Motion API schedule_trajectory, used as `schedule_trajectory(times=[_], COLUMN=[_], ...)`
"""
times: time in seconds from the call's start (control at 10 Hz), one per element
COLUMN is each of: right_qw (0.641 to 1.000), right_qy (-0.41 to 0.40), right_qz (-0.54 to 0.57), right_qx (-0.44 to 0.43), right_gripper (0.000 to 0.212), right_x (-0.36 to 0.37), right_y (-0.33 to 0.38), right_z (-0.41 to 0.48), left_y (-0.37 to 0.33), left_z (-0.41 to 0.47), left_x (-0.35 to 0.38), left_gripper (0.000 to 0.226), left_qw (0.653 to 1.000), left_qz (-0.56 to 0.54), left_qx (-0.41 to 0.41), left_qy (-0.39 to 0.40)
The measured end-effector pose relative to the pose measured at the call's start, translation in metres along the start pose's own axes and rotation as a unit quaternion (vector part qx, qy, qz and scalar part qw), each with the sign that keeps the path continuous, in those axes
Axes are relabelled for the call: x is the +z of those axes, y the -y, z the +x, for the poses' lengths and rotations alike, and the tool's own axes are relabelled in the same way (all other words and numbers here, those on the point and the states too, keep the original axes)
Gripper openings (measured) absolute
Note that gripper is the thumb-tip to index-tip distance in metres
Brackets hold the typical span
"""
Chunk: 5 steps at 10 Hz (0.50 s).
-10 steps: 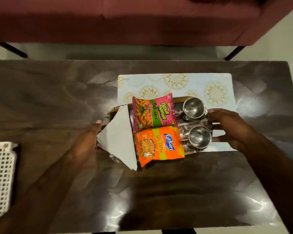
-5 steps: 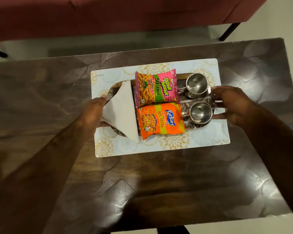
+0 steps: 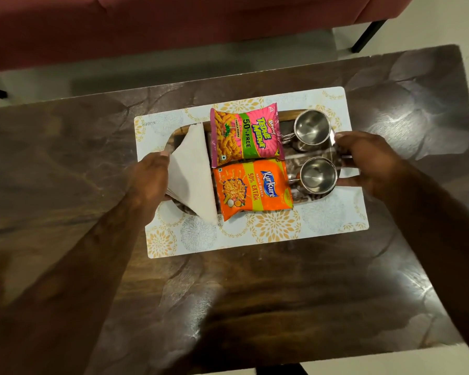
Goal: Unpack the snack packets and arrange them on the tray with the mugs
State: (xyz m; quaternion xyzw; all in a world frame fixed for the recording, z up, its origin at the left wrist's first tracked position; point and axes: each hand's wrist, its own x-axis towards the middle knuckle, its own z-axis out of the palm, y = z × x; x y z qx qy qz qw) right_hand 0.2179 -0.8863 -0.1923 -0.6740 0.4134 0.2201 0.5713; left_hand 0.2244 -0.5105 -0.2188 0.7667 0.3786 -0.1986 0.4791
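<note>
Risks 1st. Both hands gripping the tray [image 3: 307, 199] at opposite ends: left hand [image 3: 149, 177] clamped on the left end w/ thumb up by the napkin stack [image 3: 192, 169], right hand [image 3: 368, 163] pinched on the right end beside the mugs. Can't tell if tray is resting flat on the placemat [image 3: 255, 234] or just above it. If tilted or set down unevenly, prob the 2 mugs slide or tip, being smooth steel on a glossy tray base, w/ nothing holding them. Far mug [image 3: 312, 128] sits right at the tray's far right corner, near mug [image 3: 318, 174] close to the right rim, so little margin on that side. Orange packet [image 3: 252, 188] overhangs the near rim already; a jolt likely drops it onto the placemat. Napkin stack also pokes past the near edge, loose sheets, could fan out or slip under the left thumb. Placemat itself may skid on the shiny table [image 3: 255, 307] if pushed sideways.

Look of things: wooden-rimmed tray, centred on placemat, mid-table. 2 puffy sealed packets in the middle, pink packet [image 3: 245, 133] at far side, orange at near side, edges touching, labels up. Mugs upright, empty, handles pointing left toward packets. Napkins folded to a triangle at left end.
</note>
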Motion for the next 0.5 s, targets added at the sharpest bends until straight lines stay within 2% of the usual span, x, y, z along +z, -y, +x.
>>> schedule_trajectory(times=[0.1,0.2,0.3,0.4,0.5], right_qw=[1.000,1.000,0.998,0.993,0.978], right_qy=[0.001,-0.016,-0.047,-0.079,-0.108], right_qz=[0.002,0.003,-0.011,-0.065,-0.162], right_qx=[-0.003,-0.014,-0.039,-0.065,-0.078], right_gripper=[0.012,0.022,0.026,0.037,0.045], right_x=[0.001,0.000,-0.002,-0.005,-0.006], right_y=[0.000,-0.007,-0.013,-0.027,-0.042], right_z=[-0.001,0.000,-0.002,-0.014,-0.031], left_y=[0.000,0.006,0.010,0.021,0.034], left_z=[-0.004,-0.012,-0.020,-0.030,-0.048], left_x=[0.000,-0.004,-0.012,-0.029,-0.045], left_gripper=[0.016,0.020,0.034,0.042,0.044], left_qw=[1.000,0.998,0.991,0.981,0.977], left_qz=[0.005,0.028,0.077,0.119,0.154], left_qx=[0.017,0.055,0.095,0.142,0.133], left_qy=[0.002,0.026,0.046,0.052,0.061])
